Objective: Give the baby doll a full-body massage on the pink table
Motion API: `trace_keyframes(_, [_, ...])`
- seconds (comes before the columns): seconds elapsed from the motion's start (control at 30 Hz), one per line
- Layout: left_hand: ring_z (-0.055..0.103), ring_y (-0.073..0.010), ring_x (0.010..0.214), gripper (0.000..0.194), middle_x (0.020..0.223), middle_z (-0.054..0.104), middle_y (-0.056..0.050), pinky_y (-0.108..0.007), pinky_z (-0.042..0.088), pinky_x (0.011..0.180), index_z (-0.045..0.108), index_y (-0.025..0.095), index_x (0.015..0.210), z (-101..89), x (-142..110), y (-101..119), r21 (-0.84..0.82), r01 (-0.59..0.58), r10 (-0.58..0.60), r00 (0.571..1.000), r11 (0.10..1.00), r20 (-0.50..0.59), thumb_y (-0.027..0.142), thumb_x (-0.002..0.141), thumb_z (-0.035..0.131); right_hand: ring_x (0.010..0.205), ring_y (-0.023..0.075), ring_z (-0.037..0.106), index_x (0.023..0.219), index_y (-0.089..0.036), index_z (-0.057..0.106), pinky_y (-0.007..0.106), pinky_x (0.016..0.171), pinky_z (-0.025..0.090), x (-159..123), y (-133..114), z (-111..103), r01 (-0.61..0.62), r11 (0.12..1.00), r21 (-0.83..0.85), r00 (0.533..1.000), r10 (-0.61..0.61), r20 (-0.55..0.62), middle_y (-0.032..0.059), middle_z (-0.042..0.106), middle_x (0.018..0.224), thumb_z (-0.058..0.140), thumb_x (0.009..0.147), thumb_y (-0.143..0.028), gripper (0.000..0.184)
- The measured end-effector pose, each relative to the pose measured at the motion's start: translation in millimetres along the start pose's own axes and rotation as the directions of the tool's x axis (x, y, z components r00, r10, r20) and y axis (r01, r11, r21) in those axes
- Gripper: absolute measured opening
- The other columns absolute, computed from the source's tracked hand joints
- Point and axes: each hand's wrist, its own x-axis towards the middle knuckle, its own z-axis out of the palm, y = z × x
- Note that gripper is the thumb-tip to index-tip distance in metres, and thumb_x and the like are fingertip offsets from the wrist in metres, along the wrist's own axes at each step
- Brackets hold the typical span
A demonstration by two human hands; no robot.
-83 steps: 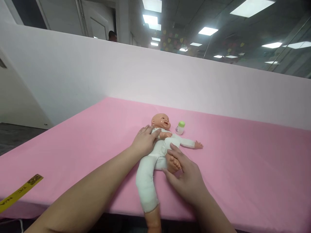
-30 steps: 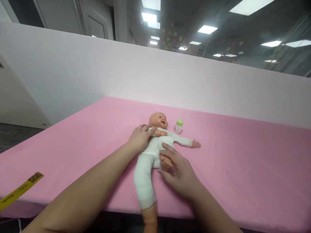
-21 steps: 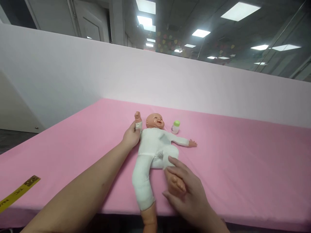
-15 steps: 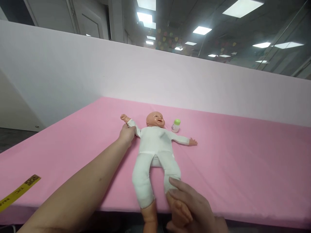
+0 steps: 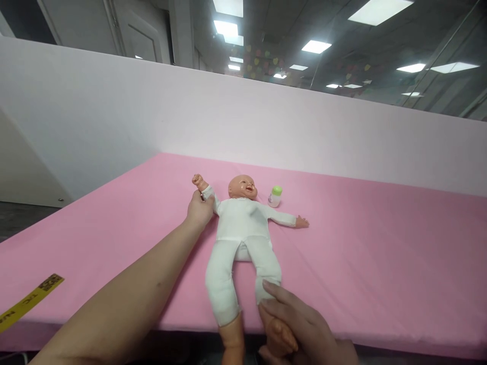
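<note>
A baby doll [image 5: 243,223] in a white cloth body lies on its back, its head toward the far wall and its feet over the near edge. My left hand [image 5: 200,209] is closed around the doll's arm on the left side, just below its small fist. At the lower right, my right hand [image 5: 304,324] wraps the doll's lower leg near the foot, fingers on the white cloth and the bare shin. Beside the doll's head stands a small baby bottle [image 5: 275,196] with a green cap; neither hand touches it.
Pink cloth covers the table [image 5: 373,258] under the doll. A white partition [image 5: 266,124] rises behind it, with glass above. At the near left edge lies a yellow strip [image 5: 30,302] with a printed code.
The doll's arm on the left has been raised slightly, with its fist moving up and a little right in my left hand. My right hand keeps hold of the leg.
</note>
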Motion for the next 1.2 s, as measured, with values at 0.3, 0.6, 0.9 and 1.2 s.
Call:
trace_keyframes(0.3, [0.056,-0.028,0.129,0.054,0.141,0.06,-0.009,-0.042,0.046,0.107,0.052,0.031,0.149,3.0,-31,33,0.327,-0.562,0.443,0.815,0.759,0.373,0.023,0.095,0.051,0.134,0.0293,0.062,0.134,-0.025,0.061,0.04,0.109,0.056,55,-4,-13,0.059,0.992,0.108,0.988,-0.043,-0.15,0.012,0.061,0.147,0.077,0.08,-0.023,0.056])
trace_keyframes(0.6, [0.052,-0.0335,0.132,0.051,0.14,0.06,-0.008,-0.051,0.04,0.112,0.056,0.04,0.148,1.8,-35,38,0.493,-0.711,0.461,0.702,0.502,0.543,0.027,0.099,0.049,0.145,0.0305,0.05,0.133,-0.026,0.065,0.049,0.114,0.05,101,17,-7,-0.147,0.977,0.158,0.989,0.14,0.056,0.0112,0.058,0.151,0.074,0.084,-0.024,0.05])
trace_keyframes(0.9, [0.053,-0.0314,0.134,0.053,0.145,0.058,-0.007,-0.05,0.041,0.114,0.058,0.041,0.146,0.9,-34,37,0.431,-0.689,0.443,0.714,0.582,0.542,0.025,0.096,0.052,0.146,0.0297,0.049,0.133,-0.025,0.065,0.047,0.114,0.051,99,24,5,-0.158,0.973,0.171,0.987,0.151,0.051,0.0104,0.061,0.148,0.071,0.085,-0.021,0.048])
trace_keyframes(1.2, [0.069,-0.025,0.1,0.043,0.11,0.073,-0.007,-0.037,0.057,0.09,0.064,0.024,0.131,-4.3,-10,11,-0.063,-0.087,0.1,0.963,0.994,0.251,0.039,0.091,0.063,0.132,0.0299,0.063,0.135,-0.024,0.061,0.038,0.107,0.057,49,3,-5,0.058,0.99,0.132,0.992,-0.043,-0.118,0.0128,0.062,0.147,0.075,0.081,-0.021,0.055])
